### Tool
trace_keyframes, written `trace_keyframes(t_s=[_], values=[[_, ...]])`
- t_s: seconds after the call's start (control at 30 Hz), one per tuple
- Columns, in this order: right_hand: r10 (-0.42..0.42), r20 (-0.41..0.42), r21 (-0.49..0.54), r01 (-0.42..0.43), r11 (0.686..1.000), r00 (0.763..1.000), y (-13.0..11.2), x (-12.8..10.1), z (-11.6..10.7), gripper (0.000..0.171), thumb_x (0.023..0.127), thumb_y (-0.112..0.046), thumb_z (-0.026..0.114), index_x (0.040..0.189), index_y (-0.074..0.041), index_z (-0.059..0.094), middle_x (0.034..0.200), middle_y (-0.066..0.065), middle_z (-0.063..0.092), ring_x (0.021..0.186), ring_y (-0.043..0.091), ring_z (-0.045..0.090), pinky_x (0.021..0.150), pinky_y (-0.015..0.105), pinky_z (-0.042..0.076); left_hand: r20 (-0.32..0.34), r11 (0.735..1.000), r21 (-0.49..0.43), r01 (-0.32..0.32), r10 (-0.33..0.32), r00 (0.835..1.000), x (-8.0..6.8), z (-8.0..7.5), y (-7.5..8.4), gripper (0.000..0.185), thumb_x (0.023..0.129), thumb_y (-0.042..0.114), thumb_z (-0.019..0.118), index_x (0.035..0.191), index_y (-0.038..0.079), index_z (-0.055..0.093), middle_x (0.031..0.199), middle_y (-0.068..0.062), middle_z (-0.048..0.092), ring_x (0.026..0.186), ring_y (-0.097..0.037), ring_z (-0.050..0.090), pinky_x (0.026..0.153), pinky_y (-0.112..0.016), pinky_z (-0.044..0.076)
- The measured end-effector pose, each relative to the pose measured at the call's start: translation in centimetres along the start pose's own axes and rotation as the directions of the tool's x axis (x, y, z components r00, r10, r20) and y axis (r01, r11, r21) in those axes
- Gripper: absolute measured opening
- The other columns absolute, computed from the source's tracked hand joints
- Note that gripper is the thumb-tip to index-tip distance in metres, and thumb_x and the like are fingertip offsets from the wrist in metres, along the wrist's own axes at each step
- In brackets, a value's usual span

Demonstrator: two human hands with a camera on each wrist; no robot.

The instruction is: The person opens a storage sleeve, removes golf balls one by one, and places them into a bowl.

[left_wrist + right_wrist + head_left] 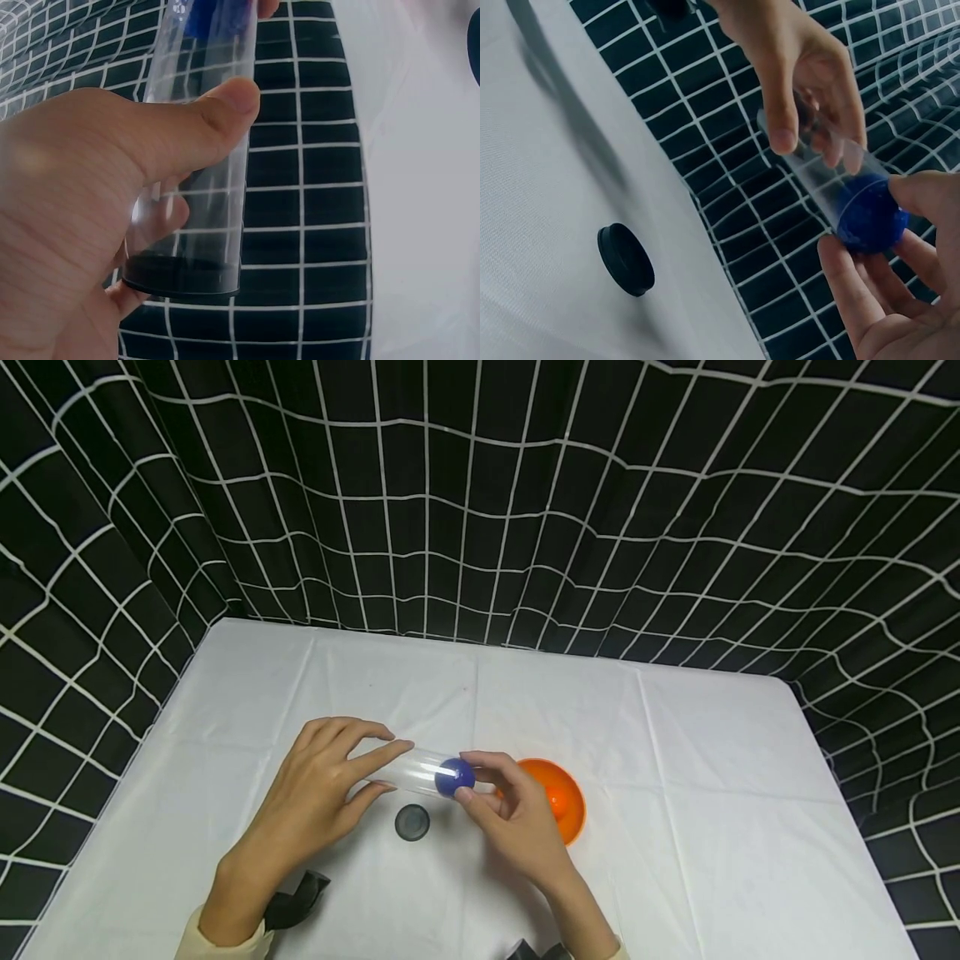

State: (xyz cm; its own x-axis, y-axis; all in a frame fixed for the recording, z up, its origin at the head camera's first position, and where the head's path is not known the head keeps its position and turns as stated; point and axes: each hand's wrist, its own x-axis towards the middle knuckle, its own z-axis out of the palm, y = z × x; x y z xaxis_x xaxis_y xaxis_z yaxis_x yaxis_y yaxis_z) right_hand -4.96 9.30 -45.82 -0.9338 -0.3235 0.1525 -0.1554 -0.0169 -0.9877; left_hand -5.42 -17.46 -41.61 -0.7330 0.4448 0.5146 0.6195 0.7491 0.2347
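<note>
A clear plastic tube (411, 770) is held sideways above the table by my left hand (318, 785), thumb on one side and fingers on the other. Its end near the left palm carries a black cap (180, 277). At the opposite, open end sits a blue ball (454, 777), partly inside the mouth, with the tube's rim crossing it in the right wrist view. My right hand (517, 818) pinches that ball between thumb and fingers. On the cloth below lies a loose black cap (412, 822), its hollow side showing in the right wrist view.
An orange bowl (576, 814) stands just right of the right hand, partly hidden by it, with an orange ball (557, 802) inside. White cloth (720, 827) covers the table. Black curtains with a white grid (480, 510) surround its back and sides.
</note>
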Motion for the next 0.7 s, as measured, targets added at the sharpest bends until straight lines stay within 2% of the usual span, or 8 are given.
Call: trace_keyframes(t_s=[0.23, 0.4, 0.5, 0.63, 0.7], values=[[0.004, 0.008, 0.055, -0.005, 0.998, 1.0, -0.3, -0.2, -0.4, 0.04, 0.099, 0.001, 0.069, 0.138, 0.002, 0.059, 0.133, 0.03, 0.062, 0.101, 0.012, 0.078, 0.09, 0.022, 0.063, 0.006, 1.0, -0.019, 0.011, -0.011, 1.0, 0.0, 0.2, -0.1, 0.05, 0.083, 0.025, 0.091, 0.13, 0.025, 0.076, 0.122, -0.001, 0.071, 0.118, -0.025, 0.064, 0.106, -0.046, 0.047], [-0.036, -0.034, 0.059, 0.038, 0.998, 0.999, -0.5, -0.2, -0.8, 0.04, 0.095, 0.007, 0.072, 0.133, 0.006, 0.061, 0.131, 0.016, 0.061, 0.106, 0.011, 0.073, 0.091, 0.026, 0.064, 0.003, 0.999, -0.033, 0.028, -0.027, 1.0, -0.1, 0.3, -0.1, 0.05, 0.083, 0.026, 0.091, 0.131, 0.025, 0.075, 0.122, -0.001, 0.072, 0.118, -0.024, 0.065, 0.107, -0.047, 0.048], [-0.084, -0.062, 0.02, 0.086, 0.996, 0.995, -0.7, -0.1, -1.2, 0.039, 0.091, 0.01, 0.074, 0.129, 0.007, 0.064, 0.127, 0.01, 0.061, 0.111, 0.012, 0.069, 0.092, 0.029, 0.065, -0.013, 0.998, -0.047, 0.033, -0.034, 0.999, -0.1, 0.2, -0.2, 0.052, 0.082, 0.025, 0.091, 0.131, 0.026, 0.075, 0.122, -0.001, 0.072, 0.118, -0.024, 0.065, 0.107, -0.046, 0.048], [-0.129, -0.093, -0.077, 0.122, 0.99, 0.987, -0.9, -0.1, -2.2, 0.039, 0.089, 0.009, 0.077, 0.126, 0.002, 0.067, 0.125, 0.012, 0.063, 0.112, 0.013, 0.07, 0.092, 0.027, 0.064, -0.024, 0.997, -0.062, 0.044, -0.046, 0.999, -0.2, 0.0, -0.2, 0.053, 0.081, 0.023, 0.092, 0.132, 0.026, 0.075, 0.122, 0.0, 0.072, 0.118, -0.024, 0.065, 0.106, -0.045, 0.047], [-0.128, -0.112, -0.134, 0.113, 0.985, 0.985, -1.0, -0.3, -2.9, 0.039, 0.088, 0.008, 0.078, 0.125, -0.001, 0.068, 0.125, 0.013, 0.063, 0.113, 0.012, 0.07, 0.093, 0.026, 0.063, -0.025, 0.996, -0.07, 0.055, -0.057, 0.998, -0.3, -0.1, -0.2, 0.053, 0.082, 0.023, 0.091, 0.132, 0.027, 0.074, 0.122, 0.001, 0.072, 0.118, -0.023, 0.065, 0.107, -0.045, 0.047]])
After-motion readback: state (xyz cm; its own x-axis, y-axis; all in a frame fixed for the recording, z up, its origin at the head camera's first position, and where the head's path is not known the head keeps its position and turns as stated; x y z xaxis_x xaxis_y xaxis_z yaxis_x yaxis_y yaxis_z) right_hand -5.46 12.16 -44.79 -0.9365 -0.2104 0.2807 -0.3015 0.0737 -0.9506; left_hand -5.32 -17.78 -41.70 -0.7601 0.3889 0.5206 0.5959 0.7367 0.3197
